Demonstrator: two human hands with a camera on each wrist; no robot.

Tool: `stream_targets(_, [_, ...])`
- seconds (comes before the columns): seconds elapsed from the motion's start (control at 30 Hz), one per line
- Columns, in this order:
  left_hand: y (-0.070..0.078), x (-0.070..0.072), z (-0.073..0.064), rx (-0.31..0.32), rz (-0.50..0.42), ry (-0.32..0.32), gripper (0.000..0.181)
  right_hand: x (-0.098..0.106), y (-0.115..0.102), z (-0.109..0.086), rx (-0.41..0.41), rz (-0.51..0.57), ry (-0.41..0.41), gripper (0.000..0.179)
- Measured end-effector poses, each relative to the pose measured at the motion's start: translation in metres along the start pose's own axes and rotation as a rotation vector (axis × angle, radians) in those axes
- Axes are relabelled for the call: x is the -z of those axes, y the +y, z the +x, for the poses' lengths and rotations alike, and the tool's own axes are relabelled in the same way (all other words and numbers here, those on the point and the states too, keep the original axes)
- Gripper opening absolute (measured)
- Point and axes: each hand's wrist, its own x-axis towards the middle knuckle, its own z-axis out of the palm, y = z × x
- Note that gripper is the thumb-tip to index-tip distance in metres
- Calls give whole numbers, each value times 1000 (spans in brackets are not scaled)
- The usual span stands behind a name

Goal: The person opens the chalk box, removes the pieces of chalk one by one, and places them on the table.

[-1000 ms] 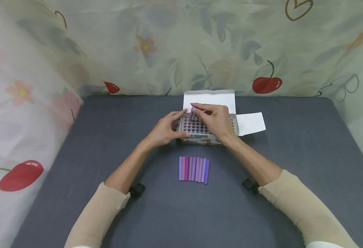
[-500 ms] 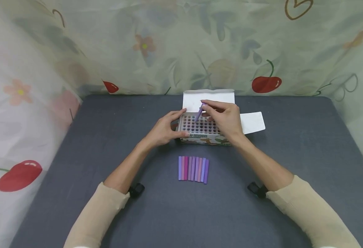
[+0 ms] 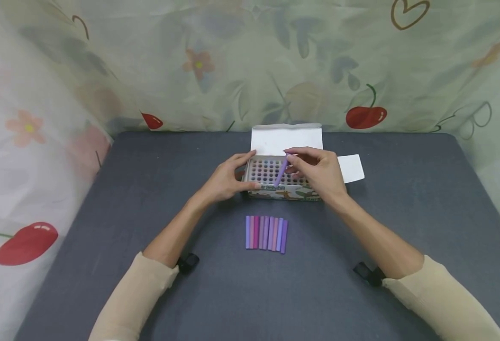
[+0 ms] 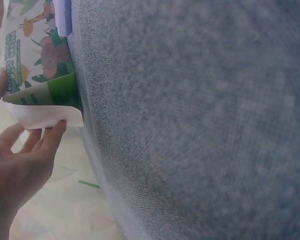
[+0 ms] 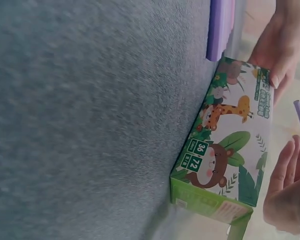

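A white cardboard box (image 3: 290, 192) printed with cartoon animals stands open on the dark table, showing a tray full of round holes. My left hand (image 3: 228, 177) holds the box's left end, thumb at the front corner and fingers toward the back. Between thumb and fingertips my right hand (image 3: 321, 173) pinches a purple chalk stick (image 3: 281, 171), tilted above the box's front edge. Part of the tray is hidden behind that hand. In front of the box lies a side-by-side row of purple, pink and magenta chalk sticks (image 3: 266, 234).
The white lid (image 3: 286, 138) is folded back behind the box, and a white side flap (image 3: 351, 168) sticks out at its right. Floral curtain cloth (image 3: 250, 66) hangs behind the dark table (image 3: 147, 166) and along both sides.
The right hand has lifted the purple chalk stick off the tray's left part and carried it right and toward the front edge. The left hand stays on the box; the row has not changed.
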Motion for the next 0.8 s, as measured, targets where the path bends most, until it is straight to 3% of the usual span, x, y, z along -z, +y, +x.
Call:
stream_targets(0.23, [-1,0,-2,-2,4,0,88,5,5,-12,-55,28,-16,32])
stream_targets(0.4, [1,0,-2,-2,8,3,89,13,5,-20,-154,68,-36,35])
stream_targets(0.8, [1,-4,2,-9,-8,-6,88,25,16,-44,-286,4,-121,33])
